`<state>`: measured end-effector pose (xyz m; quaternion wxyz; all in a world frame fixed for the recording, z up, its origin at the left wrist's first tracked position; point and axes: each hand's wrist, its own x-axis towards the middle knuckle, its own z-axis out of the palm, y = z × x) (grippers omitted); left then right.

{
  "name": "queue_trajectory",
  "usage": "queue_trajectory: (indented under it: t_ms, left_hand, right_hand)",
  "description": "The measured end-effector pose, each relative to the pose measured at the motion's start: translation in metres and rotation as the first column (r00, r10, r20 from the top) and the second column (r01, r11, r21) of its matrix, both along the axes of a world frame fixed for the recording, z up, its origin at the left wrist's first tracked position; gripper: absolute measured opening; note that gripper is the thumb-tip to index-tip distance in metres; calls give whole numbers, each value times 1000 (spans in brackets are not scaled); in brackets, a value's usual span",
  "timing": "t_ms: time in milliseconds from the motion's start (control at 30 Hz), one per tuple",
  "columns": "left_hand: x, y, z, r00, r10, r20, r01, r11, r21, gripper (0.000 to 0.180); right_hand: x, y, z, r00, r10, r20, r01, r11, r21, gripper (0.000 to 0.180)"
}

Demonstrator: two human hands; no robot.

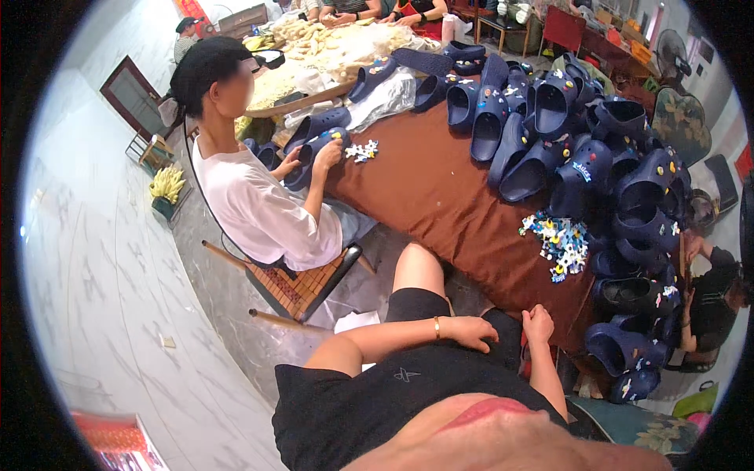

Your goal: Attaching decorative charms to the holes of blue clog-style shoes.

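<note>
Both hands rest empty in the lap, left hand (pixel 473 333) flat, right hand (pixel 538 323) fisted, near a brown table (pixel 424 188) piled with navy clogs (pixel 581 149).

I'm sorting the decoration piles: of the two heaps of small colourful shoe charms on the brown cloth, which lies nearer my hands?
The larger heap of charms, beside the stacked navy clogs, above your right hand. The smaller heap lies far off by the seated person's hands.

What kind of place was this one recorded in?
Probably a small home workshop for hand-decorating footwear. A brown-covered table holds a heap of dark blue clogs and colourful shoe charms, and a seated co-worker is handling one clog.
</note>
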<state>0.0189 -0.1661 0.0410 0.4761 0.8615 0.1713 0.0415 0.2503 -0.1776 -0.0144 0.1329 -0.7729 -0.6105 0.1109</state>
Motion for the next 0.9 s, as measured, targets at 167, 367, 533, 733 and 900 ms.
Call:
queue_trajectory:
  t_ms: [167,367,533,733,900]
  left_hand:
    - [-11,-4,1,999,33,-41,-34,999,-11,40]
    - [-12,0,13,987,-55,-152,36,991,-126,45]
    - [3,56,28,821,499,276,-566,776,279,67]
    - [-30,81,143,478,497,724,-868,138,478,69]
    - [0,90,110,514,351,783,-849,339,406,63]
  right_hand:
    - [-3,1,4,1000,11,1,-11,1000,-22,25]
    - [-10,-5,4,1000,12,16,-10,995,-100,26]
    - [-7,-4,10,1000,-28,3,29,997,-65,23]
    - [-14,14,32,998,7,-66,-11,998,-66,25]
    - [-7,4,18,997,-49,-66,36,984,-173,28]
